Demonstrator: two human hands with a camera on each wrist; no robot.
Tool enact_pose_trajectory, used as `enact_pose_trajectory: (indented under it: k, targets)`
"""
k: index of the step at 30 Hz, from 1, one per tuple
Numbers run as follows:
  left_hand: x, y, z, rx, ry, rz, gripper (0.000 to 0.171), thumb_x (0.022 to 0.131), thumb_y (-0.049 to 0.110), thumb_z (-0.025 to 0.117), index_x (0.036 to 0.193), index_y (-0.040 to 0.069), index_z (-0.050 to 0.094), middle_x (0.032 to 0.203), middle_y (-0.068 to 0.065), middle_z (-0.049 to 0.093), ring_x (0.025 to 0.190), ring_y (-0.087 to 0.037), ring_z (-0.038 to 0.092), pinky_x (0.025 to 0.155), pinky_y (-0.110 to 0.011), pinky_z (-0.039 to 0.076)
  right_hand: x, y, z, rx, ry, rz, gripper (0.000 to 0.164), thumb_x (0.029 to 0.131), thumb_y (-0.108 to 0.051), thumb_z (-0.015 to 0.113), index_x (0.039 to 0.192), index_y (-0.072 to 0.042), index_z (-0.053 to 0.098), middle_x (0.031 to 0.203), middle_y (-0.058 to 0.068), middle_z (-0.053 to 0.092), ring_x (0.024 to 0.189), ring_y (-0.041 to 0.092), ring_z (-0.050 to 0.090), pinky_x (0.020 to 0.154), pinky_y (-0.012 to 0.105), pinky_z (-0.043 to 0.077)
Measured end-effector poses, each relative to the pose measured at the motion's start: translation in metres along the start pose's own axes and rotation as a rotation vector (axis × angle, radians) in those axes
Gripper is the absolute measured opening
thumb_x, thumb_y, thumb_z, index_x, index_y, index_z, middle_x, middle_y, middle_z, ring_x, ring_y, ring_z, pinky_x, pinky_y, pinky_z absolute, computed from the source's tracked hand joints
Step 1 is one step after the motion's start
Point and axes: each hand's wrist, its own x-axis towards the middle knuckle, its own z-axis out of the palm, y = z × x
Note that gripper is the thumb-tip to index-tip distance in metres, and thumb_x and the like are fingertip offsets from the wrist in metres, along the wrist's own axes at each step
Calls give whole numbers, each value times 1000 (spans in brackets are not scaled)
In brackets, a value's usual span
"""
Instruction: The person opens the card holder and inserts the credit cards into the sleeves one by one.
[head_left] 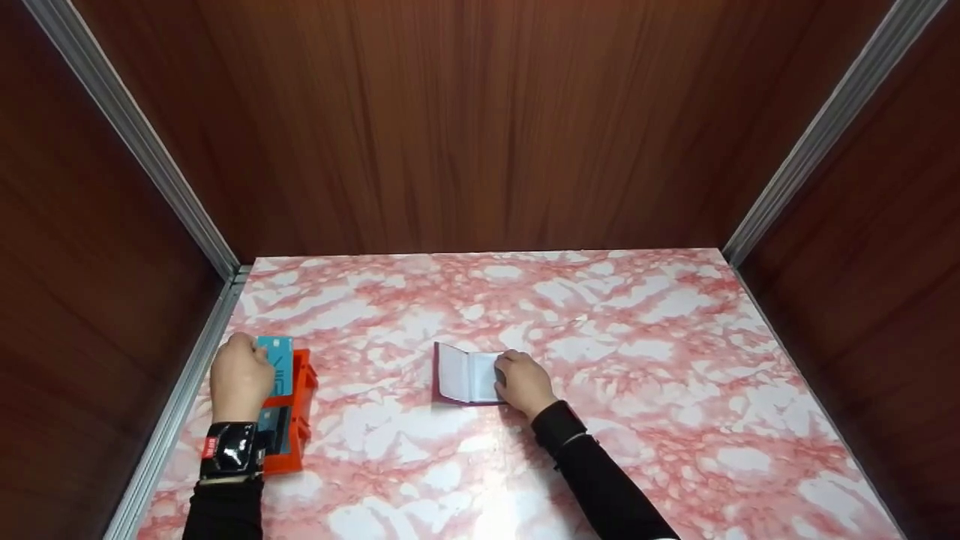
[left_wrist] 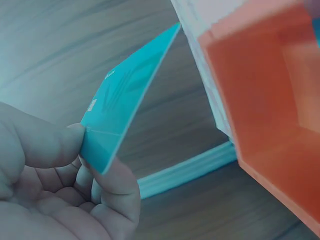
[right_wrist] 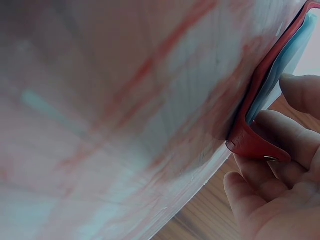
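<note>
Between its thumb and curled fingers, my left hand (head_left: 241, 377) pinches a turquoise card (head_left: 278, 365) by one edge. In the left wrist view the card (left_wrist: 122, 95) is tilted in the air beside an orange tray (left_wrist: 250, 100). A dark card (head_left: 276, 429) lies in the near part of that tray (head_left: 303, 390). At mid-table a red card holder (head_left: 470, 377) lies spread, its pale clear sleeves facing up. My right hand (head_left: 523, 381) grips its right edge. The right wrist view shows the thumb at the sleeves and fingers around the red cover (right_wrist: 256, 145).
The table (head_left: 637, 360) has a red and white marbled top. Dark wood panels (head_left: 480, 127) enclose it at the back and both sides, with metal rails (head_left: 142, 127) along the corners. The tray stands near the table's left edge.
</note>
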Motion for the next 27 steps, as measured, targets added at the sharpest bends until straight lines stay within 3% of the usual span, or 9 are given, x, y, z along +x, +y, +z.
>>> enact_pose_trajectory:
  k: [7,20,27]
  targets:
    - [-2,21,13,-33,-23,31,11,96,-2,52,95,-13,51,93,-34,56,90,-52,55,80,-59,42,0,-1,-1,0,-4,14,26,80,-13,79,101,-2,71,110,14,64,101,34,62,84,44,53]
    - [-8,51,52,-95,-59,110,9,95,-3,56,95,-11,53,88,-28,58,87,-47,57,79,-55,45,-2,-1,-1,13,-11,11,28,80,-14,77,104,-2,70,111,17,65,103,35,61,87,44,52]
    - [-7,64,74,-116,-103,97,8,95,-1,58,93,-7,53,88,-24,58,86,-43,58,78,-52,46,-3,-4,-5,36,26,13,33,82,-16,77,110,-3,69,110,16,66,104,35,62,88,44,51]
